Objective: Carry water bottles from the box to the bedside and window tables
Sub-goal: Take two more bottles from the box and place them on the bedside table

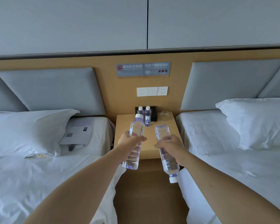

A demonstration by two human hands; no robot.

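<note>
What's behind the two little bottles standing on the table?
A black box stands right behind the two standing bottles on the bedside table, against the wooden wall panel. The bottles cover its left front, so what it holds cannot be seen.

clear glossy plastic bottles point(134, 139), matt wood bedside table point(149, 151), white cloth bedding point(39, 175)

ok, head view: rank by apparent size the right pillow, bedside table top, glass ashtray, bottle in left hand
1. Right pillow
2. Bedside table top
3. Bottle in left hand, nearer the camera, so inflated
4. Glass ashtray
</note>
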